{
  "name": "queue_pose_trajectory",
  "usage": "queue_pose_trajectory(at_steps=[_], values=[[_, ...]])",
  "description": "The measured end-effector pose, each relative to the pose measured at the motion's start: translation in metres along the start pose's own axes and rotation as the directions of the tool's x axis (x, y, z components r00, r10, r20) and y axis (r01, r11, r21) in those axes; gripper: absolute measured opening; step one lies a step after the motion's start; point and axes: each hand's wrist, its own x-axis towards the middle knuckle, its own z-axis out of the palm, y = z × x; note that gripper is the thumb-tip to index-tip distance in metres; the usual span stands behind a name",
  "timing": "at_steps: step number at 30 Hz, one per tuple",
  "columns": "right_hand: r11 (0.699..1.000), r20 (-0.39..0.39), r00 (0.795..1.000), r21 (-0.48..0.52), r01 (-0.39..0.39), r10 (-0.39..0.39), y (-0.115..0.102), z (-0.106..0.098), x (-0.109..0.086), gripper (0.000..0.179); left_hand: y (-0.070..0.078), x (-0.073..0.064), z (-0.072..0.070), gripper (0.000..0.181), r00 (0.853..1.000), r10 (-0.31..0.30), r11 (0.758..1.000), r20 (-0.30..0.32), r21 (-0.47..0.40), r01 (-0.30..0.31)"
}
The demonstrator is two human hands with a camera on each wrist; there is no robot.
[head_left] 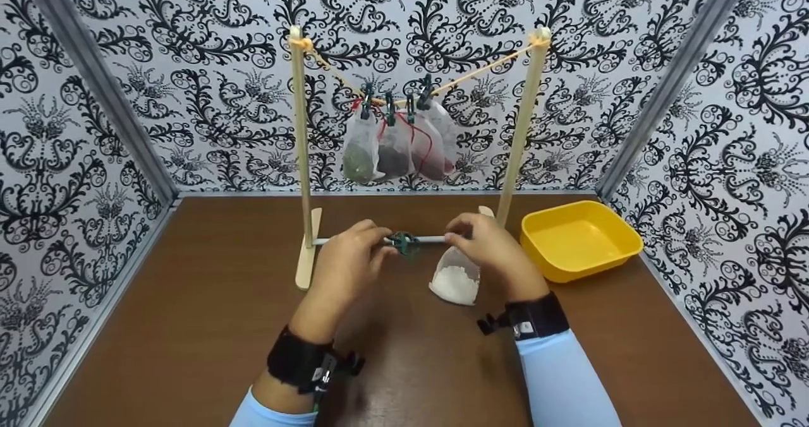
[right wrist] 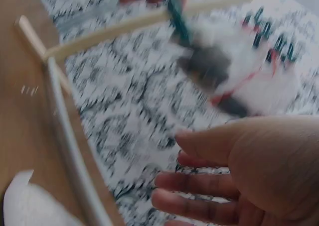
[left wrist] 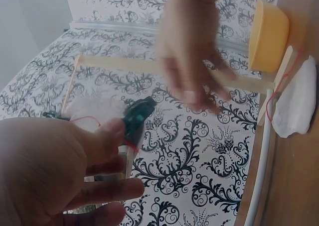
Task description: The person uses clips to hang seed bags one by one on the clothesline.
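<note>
My left hand (head_left: 351, 259) pinches a dark green clothespin (left wrist: 138, 117) between thumb and forefinger. In the head view, the clothespin lies in line with the white crossbar (head_left: 433, 239). Nothing shows in my right hand (head_left: 490, 244), whose fingers are loosely spread in the right wrist view. Below that hand, on the table, sits a translucent pouch of white material (head_left: 455, 285), its upper part partly hidden by the hand. A red string (left wrist: 273, 99) trails from it in the left wrist view. Several similar pouches (head_left: 393, 158) hang from an orange cord (head_left: 483, 69) by green clothespins.
Two upright wooden sticks (head_left: 302, 130) carry the cord ends and stand on flat wooden feet (head_left: 305, 266). A yellow plastic tub (head_left: 581, 269) is at the right, close to the right upright. Patterned walls (head_left: 221, 98) enclose the brown table (head_left: 208, 326) at the back and sides.
</note>
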Motion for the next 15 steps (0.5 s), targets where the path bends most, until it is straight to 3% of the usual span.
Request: queue_pose_trajectory(at_steps=[3,6,10,15], values=[[0.989,-0.006,0.993,-0.093,-0.116,0.116,0.02,0.005,0.006,0.03,-0.002,0.0,0.0,0.019,1.0,0.005,1.0,-0.028,0.011,-0.005],[0.958,-0.011,0.979,-0.202,-0.202,0.204,0.036,0.012,0.008,0.03,-0.002,0.0,-0.001,0.016,0.999,0.006,1.0,-0.036,0.02,-0.005],[0.914,-0.038,0.959,-0.295,-0.279,0.28,0.049,0.022,0.009,0.034,-0.003,0.0,-0.001,0.01,0.999,0.001,0.999,-0.048,0.034,0.001],[0.891,-0.028,0.943,-0.321,-0.322,0.331,0.061,0.03,0.012,0.033,-0.005,-0.002,-0.001,0.007,0.996,0.014,0.998,-0.086,0.062,-0.008]])
